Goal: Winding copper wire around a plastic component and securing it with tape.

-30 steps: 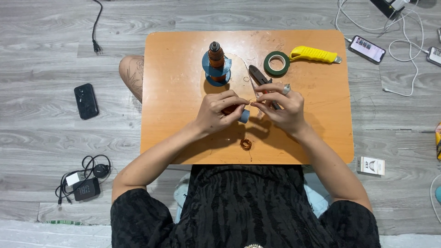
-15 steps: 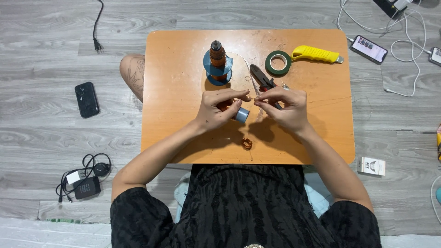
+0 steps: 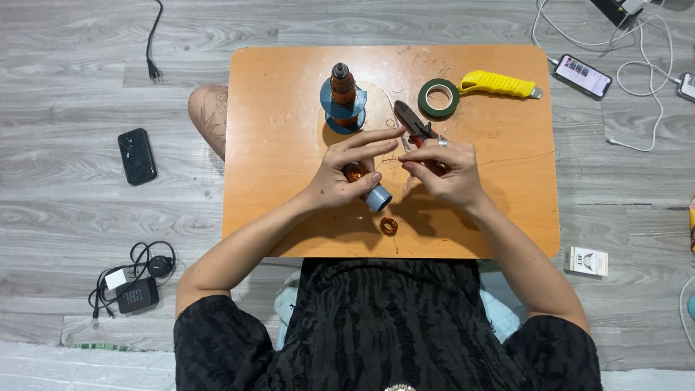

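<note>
over the middle of the small orange counter (image 3: 289, 181), the left hand (image 3: 346, 174) is wrapped around a short grey tube (image 3: 375, 196) wound with copper wire, thumb pressed along the tube and the other fingers stretched out toward the right. the grey end of the tube pokes out below the thumb, tilted down toward the near edge. just beside it, the right hand (image 3: 443, 170) is curled with its fingertips pinched together; whether a thin strand sits between them is too fine to tell. a ring shows on one finger of that hand. a pair of pliers (image 3: 413, 122) with red grips lies partly under the right hand, its dark nose pointing to the far left. near the front edge, just below the tube, rests a small copper coil (image 3: 389, 226), apart from both hands. farther back stands a copper wire spool (image 3: 342, 98) on a blue base, and to its right a roll of dark green tape (image 3: 438, 98) touches a yellow utility knife (image 3: 498, 85). on the grey wood floor (image 3: 87, 80), a black phone (image 3: 137, 156) lies to the left of the counter, well apart.
</note>
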